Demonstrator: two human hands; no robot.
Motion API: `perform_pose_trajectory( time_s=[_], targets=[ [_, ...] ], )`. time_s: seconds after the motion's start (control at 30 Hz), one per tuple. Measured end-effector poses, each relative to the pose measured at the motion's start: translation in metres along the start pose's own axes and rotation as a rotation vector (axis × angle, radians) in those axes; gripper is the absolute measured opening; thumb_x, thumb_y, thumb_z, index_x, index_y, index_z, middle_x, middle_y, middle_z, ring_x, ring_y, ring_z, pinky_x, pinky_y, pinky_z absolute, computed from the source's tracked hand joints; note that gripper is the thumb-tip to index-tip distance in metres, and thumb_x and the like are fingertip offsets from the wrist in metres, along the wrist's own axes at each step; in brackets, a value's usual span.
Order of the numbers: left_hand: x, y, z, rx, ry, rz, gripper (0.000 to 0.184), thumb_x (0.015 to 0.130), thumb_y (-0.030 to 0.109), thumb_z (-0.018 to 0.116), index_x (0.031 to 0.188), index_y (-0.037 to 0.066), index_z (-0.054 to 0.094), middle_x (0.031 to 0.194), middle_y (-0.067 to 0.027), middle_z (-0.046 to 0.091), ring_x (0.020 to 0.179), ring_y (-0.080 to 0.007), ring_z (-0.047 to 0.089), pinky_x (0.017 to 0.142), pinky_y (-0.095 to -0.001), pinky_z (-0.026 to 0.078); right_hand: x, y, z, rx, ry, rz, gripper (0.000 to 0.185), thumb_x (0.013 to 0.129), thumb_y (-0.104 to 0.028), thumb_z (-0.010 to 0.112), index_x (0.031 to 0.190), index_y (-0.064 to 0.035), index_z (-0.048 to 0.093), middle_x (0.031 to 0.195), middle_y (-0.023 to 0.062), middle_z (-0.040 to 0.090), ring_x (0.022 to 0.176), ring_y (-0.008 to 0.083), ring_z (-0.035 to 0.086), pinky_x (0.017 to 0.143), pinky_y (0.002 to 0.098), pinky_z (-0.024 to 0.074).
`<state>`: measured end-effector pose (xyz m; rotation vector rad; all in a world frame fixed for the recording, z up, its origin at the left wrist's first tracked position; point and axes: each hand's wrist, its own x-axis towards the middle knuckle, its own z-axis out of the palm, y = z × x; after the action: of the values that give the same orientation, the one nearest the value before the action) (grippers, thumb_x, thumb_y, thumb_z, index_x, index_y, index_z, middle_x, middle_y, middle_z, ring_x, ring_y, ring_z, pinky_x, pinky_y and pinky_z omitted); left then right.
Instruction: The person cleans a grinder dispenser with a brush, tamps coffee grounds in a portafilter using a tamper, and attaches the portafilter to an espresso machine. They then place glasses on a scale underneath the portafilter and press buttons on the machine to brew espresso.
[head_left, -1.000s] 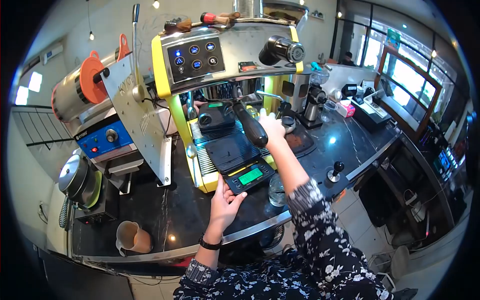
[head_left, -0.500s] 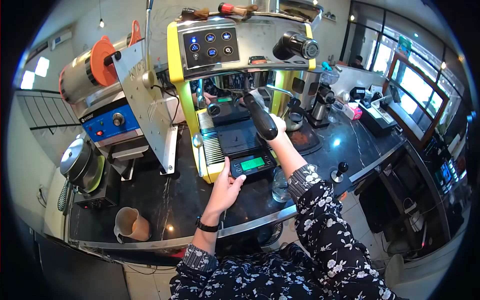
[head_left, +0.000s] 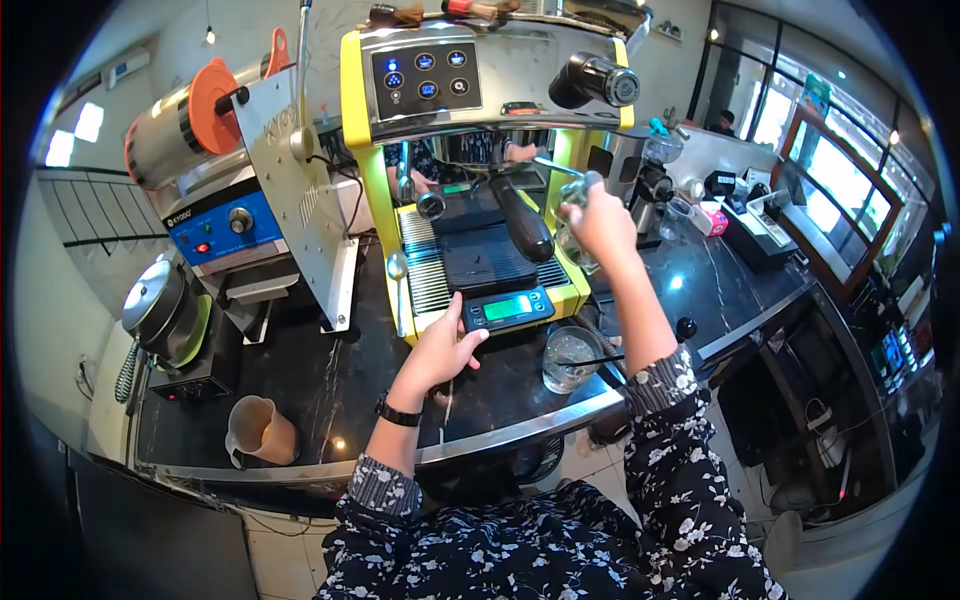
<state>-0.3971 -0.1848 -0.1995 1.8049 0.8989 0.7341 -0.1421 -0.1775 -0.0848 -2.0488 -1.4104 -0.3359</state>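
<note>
A black digital scale (head_left: 507,308) with a lit green display rests on the drip tray of the yellow-sided espresso machine (head_left: 354,95). My left hand (head_left: 438,352) grips the scale's front left corner, thumb at its front edge. To the right of the tray, my right hand (head_left: 605,222) is closed around a clear glass vessel (head_left: 576,235), partly hidden by the fingers. Between my hands, a portafilter handle (head_left: 522,222) juts out from under the machine's group head. A glass of water (head_left: 568,362) stands near the counter's front edge, a thin dark rod crossing it.
On the left stand a KYODO machine (head_left: 225,235), a lidded pot (head_left: 165,310) and a plastic jug (head_left: 263,430). A steam wand (head_left: 560,167) reaches out near my right hand. Farther right are a grinder (head_left: 652,195) and a pink box (head_left: 708,221).
My right hand has moved right, away from behind the portafilter handle, and a clear glass vessel now shows in it. My left hand stays at the scale's corner. The view has shifted slightly.
</note>
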Motion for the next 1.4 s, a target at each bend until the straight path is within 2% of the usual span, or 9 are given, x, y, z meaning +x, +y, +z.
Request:
perform_pose_trajectory(
  time_s=[0.27, 0.47, 0.57, 0.67, 0.77, 0.9, 1.0, 1.3, 1.4],
  targets=[
    [0.010, 0.005, 0.006, 0.133, -0.002, 0.029, 0.077, 0.090, 0.013, 0.065, 0.148, -0.008, 0.018, 0.083, -0.0076, 0.055, 0.059, -0.0138, 0.063, 0.056, -0.0283, 0.051, -0.031, 0.011, -0.038, 0.461, 0.045, -0.002, 0.053, 0.083, -0.029, 0.069, 0.126, -0.0059, 0.050, 0.091, 0.0234, 0.069, 0.084, 0.0414, 0.067, 0.074, 0.0465, 0.0527],
    [0.004, 0.022, 0.011, 0.019, 0.121, -0.057, 0.092, 0.083, 0.010, 0.071, 0.150, -0.004, 0.009, 0.072, -0.0071, 0.059, 0.056, -0.0135, 0.061, 0.056, -0.0268, 0.052, -0.040, 0.036, -0.017, 1.172, -0.208, 0.028, 0.045, 0.089, -0.020, 0.067, 0.127, -0.0046, 0.047, 0.091, 0.0077, 0.067, 0.070, 0.0125, 0.064, 0.055, 0.0283, 0.0514],
    [0.007, 0.015, 0.008, 0.030, 0.091, -0.043, 0.096, 0.082, 0.012, 0.073, 0.151, -0.003, 0.007, 0.065, -0.0055, 0.058, 0.056, -0.0126, 0.061, 0.055, -0.0270, 0.051, -0.060, 0.031, -0.016, 1.544, -0.356, 0.203, 0.047, 0.093, -0.018, 0.063, 0.132, -0.0083, 0.040, 0.095, 0.0074, 0.066, 0.068, 0.0143, 0.065, 0.048, 0.0281, 0.0525],
    [-0.018, 0.014, 0.030, 0.353, 0.414, -0.070, 0.099, 0.080, 0.016, 0.076, 0.152, 0.000, 0.010, 0.103, -0.0144, 0.063, 0.077, -0.0167, 0.065, 0.061, -0.0266, 0.050, -0.089, 0.020, -0.018, 1.728, -0.375, 0.344, 0.051, 0.095, -0.021, 0.061, 0.135, -0.0103, 0.030, 0.107, 0.0092, 0.063, 0.067, 0.0204, 0.067, 0.047, 0.0329, 0.0551],
    [-0.052, 0.058, 0.074, -0.022, 0.404, 0.171, 0.105, 0.073, 0.027, 0.084, 0.150, -0.003, 0.018, 0.139, -0.0208, 0.045, 0.125, -0.0302, 0.049, 0.096, -0.0393, 0.044, -0.099, 0.012, -0.024, 1.735, -0.400, 0.226, 0.049, 0.097, -0.019, 0.059, 0.136, -0.0105, 0.029, 0.115, 0.0117, 0.059, 0.087, 0.0187, 0.065, 0.065, 0.0320, 0.0566],
    [-0.059, 0.080, 0.130, -0.490, 0.309, 0.447, 0.112, 0.072, 0.024, 0.086, 0.150, -0.001, 0.010, 0.143, -0.0175, 0.035, 0.131, -0.0266, 0.041, 0.104, -0.0376, 0.038, -0.116, -0.002, -0.017, 1.817, -0.306, 0.225, 0.048, 0.098, -0.015, 0.057, 0.136, -0.0086, 0.028, 0.120, 0.0142, 0.056, 0.107, 0.0158, 0.056, 0.084, 0.0284, 0.0507],
    [-0.058, 0.086, 0.152, -0.840, 0.589, 0.226, 0.099, 0.073, 0.018, 0.085, 0.145, -0.002, 0.021, 0.139, -0.0164, 0.040, 0.130, -0.0248, 0.042, 0.105, -0.0371, 0.038, -0.135, -0.011, -0.021, 1.841, -0.246, 0.179, 0.049, 0.096, -0.008, 0.057, 0.133, -0.0076, 0.026, 0.120, 0.0157, 0.055, 0.107, 0.0168, 0.056, 0.088, 0.0294, 0.0488],
    [-0.083, 0.064, 0.130, -0.470, 0.847, 0.430, 0.077, 0.068, 0.009, 0.087, 0.127, 0.000, 0.038, 0.132, -0.0205, 0.051, 0.119, -0.0254, 0.055, 0.103, -0.0393, 0.044, -0.156, 0.019, -0.021, 2.012, -0.505, 0.338, 0.046, 0.082, 0.004, 0.066, 0.114, -0.0083, 0.036, 0.117, 0.0139, 0.057, 0.105, 0.0238, 0.059, 0.090, 0.0409, 0.0533],
    [-0.093, 0.043, 0.103, -0.185, 0.882, 0.486, 0.080, 0.065, 0.002, 0.084, 0.128, 0.005, 0.036, 0.133, -0.0196, 0.050, 0.122, -0.0265, 0.052, 0.105, -0.0405, 0.042, -0.152, 0.029, -0.033, 1.973, -0.540, 0.350, 0.067, 0.077, 0.006, 0.067, 0.131, -0.0103, 0.031, 0.119, 0.0123, 0.052, 0.101, 0.0233, 0.059, 0.088, 0.0398, 0.0536]
  ],
)
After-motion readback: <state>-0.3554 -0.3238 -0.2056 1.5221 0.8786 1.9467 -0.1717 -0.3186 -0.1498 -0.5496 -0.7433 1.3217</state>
